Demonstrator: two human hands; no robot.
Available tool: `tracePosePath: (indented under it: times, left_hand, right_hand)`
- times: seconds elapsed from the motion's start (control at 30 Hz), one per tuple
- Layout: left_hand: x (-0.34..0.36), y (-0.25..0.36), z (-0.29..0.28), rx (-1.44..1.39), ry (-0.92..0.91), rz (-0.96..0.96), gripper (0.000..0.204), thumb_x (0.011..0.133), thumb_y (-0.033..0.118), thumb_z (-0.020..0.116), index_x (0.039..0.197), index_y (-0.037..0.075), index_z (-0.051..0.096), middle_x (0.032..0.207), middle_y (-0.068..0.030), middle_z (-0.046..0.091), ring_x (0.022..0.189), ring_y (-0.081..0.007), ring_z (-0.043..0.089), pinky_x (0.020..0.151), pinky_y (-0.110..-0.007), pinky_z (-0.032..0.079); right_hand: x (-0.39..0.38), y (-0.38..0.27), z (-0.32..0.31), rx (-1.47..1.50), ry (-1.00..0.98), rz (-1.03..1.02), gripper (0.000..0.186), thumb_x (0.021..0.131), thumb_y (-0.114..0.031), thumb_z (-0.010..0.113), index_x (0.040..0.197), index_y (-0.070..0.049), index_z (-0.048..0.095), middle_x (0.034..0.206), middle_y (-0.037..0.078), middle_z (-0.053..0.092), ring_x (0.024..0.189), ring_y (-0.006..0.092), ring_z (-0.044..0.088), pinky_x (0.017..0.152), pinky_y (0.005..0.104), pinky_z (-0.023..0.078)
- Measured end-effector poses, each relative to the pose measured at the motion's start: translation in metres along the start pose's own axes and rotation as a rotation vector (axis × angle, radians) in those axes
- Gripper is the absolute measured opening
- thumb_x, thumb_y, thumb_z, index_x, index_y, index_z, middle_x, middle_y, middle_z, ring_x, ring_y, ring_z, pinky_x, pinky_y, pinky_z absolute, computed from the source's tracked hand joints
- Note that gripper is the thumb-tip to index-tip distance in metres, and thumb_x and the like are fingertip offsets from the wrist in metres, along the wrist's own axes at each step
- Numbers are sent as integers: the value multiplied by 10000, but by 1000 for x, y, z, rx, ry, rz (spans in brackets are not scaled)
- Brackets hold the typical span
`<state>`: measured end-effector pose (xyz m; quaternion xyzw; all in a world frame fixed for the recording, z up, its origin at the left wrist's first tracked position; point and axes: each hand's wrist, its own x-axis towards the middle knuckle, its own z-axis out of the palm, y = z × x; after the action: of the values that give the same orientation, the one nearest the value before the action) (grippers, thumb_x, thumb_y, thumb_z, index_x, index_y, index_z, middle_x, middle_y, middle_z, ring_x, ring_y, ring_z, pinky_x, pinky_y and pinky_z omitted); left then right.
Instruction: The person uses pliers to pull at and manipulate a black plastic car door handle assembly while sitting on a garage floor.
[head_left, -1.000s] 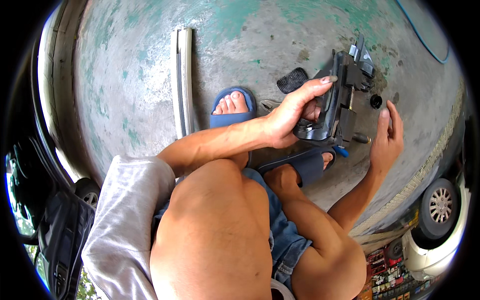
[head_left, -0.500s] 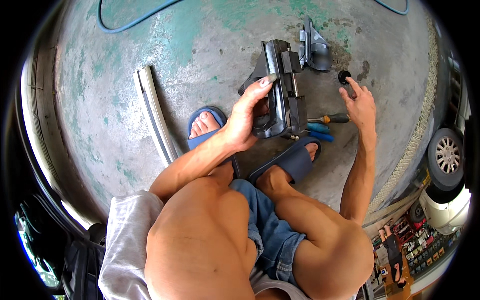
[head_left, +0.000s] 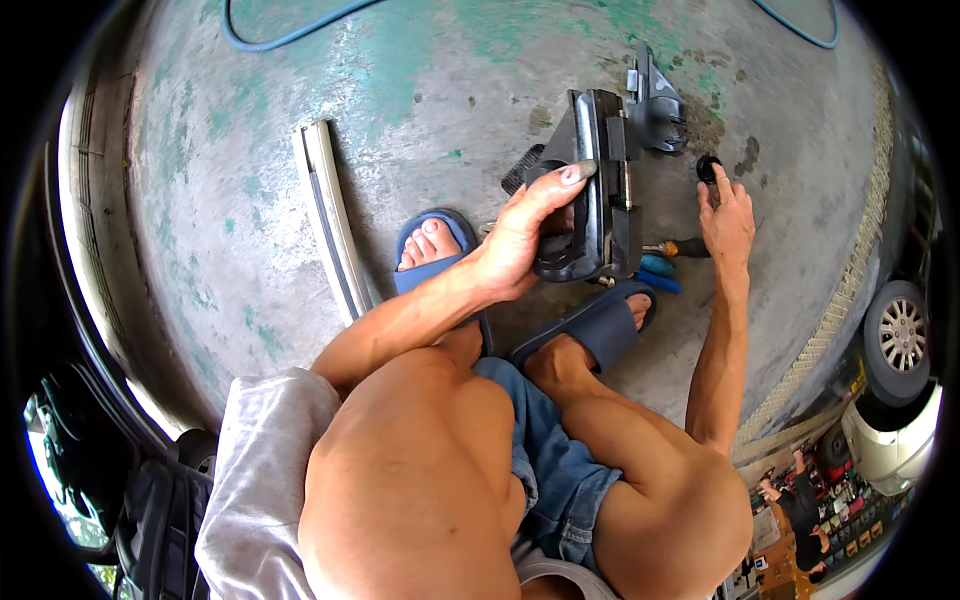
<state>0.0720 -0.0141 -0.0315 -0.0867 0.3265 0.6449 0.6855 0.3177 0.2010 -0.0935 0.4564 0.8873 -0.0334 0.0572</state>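
Note:
My left hand (head_left: 518, 238) is closed around a black plastic bracket-like part (head_left: 600, 180) with a metal pin along its side, held upright above the floor between my feet. The thumb presses on its near face; the other fingers are mostly hidden behind it. At the right, my right hand (head_left: 728, 218) reaches down to a small round black piece (head_left: 708, 166) on the floor, its thumb and index fingertip pinching at the edge. A second black part (head_left: 659, 112) with a rounded bulge lies beyond the held one. Screwdrivers with an orange-and-black handle (head_left: 686, 247) and a blue handle (head_left: 660, 284) lie beneath.
A long pale strip (head_left: 328, 205) lies on the stained concrete floor (head_left: 430, 130) to the left of my sandalled feet (head_left: 425, 250). Blue hose (head_left: 290, 42) curves along the far side. At the right edge are a car wheel (head_left: 897, 325) and, lower down, another person (head_left: 800, 510).
The whole view has shifted slightly, so things appear farther right and lower. My right thumb has drawn in to the round black piece. My left hand keeps its hold on the bracket-like part.

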Motion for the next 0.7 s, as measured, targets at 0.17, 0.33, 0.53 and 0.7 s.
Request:
tracePosePath:
  times: [0.17,0.33,0.53,0.7]
  left_hand:
    - [-1,2,-2,-35,24,28,371,951,444,618,1005,82,675,866,-17,692,736,-90,657,660,-260,530]
    - [-4,6,5,-74,49,18,365,951,424,621,1063,80,667,848,7,671,723,-77,627,673,-248,520]
    - [-5,7,5,-21,26,25,341,943,442,623,996,110,672,785,50,590,679,-49,524,613,-238,435]
    - [-2,5,4,2,39,43,344,932,488,621,901,149,671,729,85,480,684,-37,383,628,-241,312]
  right_hand:
    - [3,-6,6,17,-33,3,364,938,-303,647,1277,-171,652,928,130,598,930,322,602,820,443,500]
    - [-3,-2,-1,69,26,2,302,938,-262,662,1215,-144,689,918,102,620,889,288,610,807,416,499]
    - [-15,-58,-61,636,54,86,388,915,-273,714,1257,-94,671,931,94,644,834,199,618,747,335,515]
    - [-23,-127,-123,831,168,-478,537,908,-414,715,1261,-14,653,987,134,630,858,246,599,777,339,509]
